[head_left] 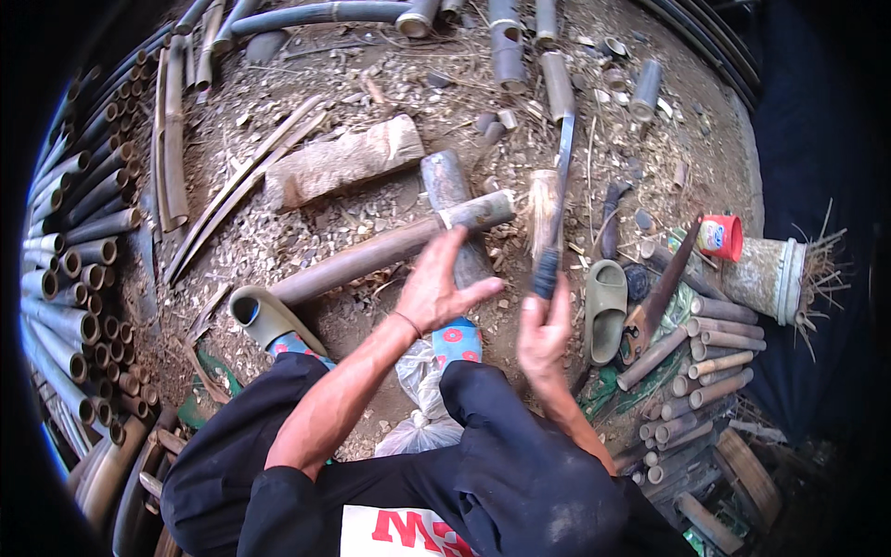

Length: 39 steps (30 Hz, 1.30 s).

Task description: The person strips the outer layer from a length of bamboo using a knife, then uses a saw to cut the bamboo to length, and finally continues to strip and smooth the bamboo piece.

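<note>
My right hand [544,339] grips a machete [564,153] by its dark wrapped handle, its long blade pointing away from me. My left hand [432,290] is spread open, its fingertips at the near side of a bamboo pole [362,255]; whether they touch it I cannot tell. The pole's far right end, paler at the cut, lies across a short round log [447,181]. A pale chopped wood piece [542,206] stands partly behind the machete. My left foot wears an olive clog [260,314] beside the pole's near end; my other foot shows a blue patterned sock [457,342].
Stacked bamboo poles [79,265] line the left. A squared timber [345,163] and split bamboo strips [237,195] lie ahead. On the right are a loose clog [606,311], a handsaw [661,290], a red cup [722,238], a bucket [766,277] and cut bamboo pieces [719,362]. Chips cover the ground.
</note>
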### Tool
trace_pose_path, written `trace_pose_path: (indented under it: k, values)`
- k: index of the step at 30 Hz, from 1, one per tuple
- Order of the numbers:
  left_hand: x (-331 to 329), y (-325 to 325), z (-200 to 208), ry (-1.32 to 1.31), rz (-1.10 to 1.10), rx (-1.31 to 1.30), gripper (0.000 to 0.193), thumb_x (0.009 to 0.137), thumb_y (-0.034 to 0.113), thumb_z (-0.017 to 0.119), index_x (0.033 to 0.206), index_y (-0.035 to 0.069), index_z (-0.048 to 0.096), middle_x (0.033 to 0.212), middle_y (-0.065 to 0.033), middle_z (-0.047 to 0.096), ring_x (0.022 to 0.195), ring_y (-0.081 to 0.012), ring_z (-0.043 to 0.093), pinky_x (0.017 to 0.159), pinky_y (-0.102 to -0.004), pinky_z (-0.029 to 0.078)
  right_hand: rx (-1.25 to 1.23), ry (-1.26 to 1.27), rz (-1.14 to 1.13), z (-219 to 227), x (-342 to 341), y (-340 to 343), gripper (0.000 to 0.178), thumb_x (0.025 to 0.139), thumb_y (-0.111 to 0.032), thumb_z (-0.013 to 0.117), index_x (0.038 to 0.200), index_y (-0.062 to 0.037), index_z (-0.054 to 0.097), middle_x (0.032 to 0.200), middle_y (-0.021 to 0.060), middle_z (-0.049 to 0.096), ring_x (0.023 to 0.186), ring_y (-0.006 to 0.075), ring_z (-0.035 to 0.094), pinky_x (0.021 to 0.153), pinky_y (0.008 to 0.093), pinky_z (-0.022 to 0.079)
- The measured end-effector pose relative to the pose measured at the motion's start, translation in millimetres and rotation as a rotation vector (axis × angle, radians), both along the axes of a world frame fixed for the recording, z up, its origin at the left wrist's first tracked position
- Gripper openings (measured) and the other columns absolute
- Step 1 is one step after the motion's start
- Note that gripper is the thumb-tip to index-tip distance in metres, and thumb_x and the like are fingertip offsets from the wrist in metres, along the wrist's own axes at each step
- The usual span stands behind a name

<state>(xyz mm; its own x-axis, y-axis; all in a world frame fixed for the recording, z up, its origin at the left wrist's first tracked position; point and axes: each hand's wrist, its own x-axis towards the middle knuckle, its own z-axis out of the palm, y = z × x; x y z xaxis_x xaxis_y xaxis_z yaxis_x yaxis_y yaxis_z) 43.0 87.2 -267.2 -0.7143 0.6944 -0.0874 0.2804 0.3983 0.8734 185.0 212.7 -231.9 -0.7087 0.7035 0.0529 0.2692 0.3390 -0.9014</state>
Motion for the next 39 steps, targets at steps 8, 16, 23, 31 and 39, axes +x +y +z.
trace_pose_path:
  k: [8,16,23,31,39]
  values:
    - [-75,-63,22,-0.544,0.315,0.075,0.028,0.083,0.012,0.069,0.105,0.004,0.055,0.079,-0.0021,0.059,0.065,-0.0110,0.058,0.052,-0.0243,0.050,0.425,-0.491,0.029,-26,-5,34,0.085,0.082,-0.037,0.070,0.147,-0.0020,0.026,0.135,0.0256,0.035,0.126,0.0414,0.037,0.109,0.0504,0.030]
    - [-125,-138,78,0.148,-0.060,-0.780,0.064,0.088,0.063,0.052,0.075,0.001,0.061,0.064,-0.0242,0.059,0.067,-0.0425,0.061,0.065,-0.0472,0.048,-0.016,-0.643,-0.086,-97,34,80,0.080,0.077,-0.025,0.072,0.141,-0.0003,0.032,0.125,0.0256,0.055,0.115,0.0357,0.056,0.098,0.0423,0.044]
    - [-120,-140,71,0.099,-0.107,-0.871,0.061,0.088,0.059,0.054,0.075,0.000,0.061,0.066,-0.0265,0.059,0.069,-0.0434,0.062,0.066,-0.0491,0.048,-0.560,-0.149,-0.006,-6,27,76,0.070,0.079,-0.019,0.069,0.136,0.0016,0.035,0.106,0.0145,0.060,0.097,0.0224,0.063,0.091,0.0370,0.048]
    - [-120,-144,59,0.138,-0.138,-0.852,0.062,0.089,0.061,0.052,0.075,0.002,0.063,0.066,-0.0247,0.062,0.068,-0.0402,0.065,0.065,-0.0480,0.051,-0.489,-0.065,0.166,46,9,71,0.071,0.074,-0.015,0.070,0.133,0.0001,0.034,0.103,0.0137,0.060,0.091,0.0224,0.064,0.081,0.0354,0.053]
    - [-119,-143,61,0.123,-0.120,-0.853,0.058,0.089,0.057,0.054,0.079,0.001,0.062,0.066,-0.0249,0.061,0.070,-0.0420,0.063,0.066,-0.0480,0.050,-0.273,-0.214,0.326,27,-9,35,0.081,0.075,-0.019,0.076,0.139,0.0019,0.031,0.110,0.0180,0.060,0.100,0.0258,0.062,0.092,0.0378,0.049]
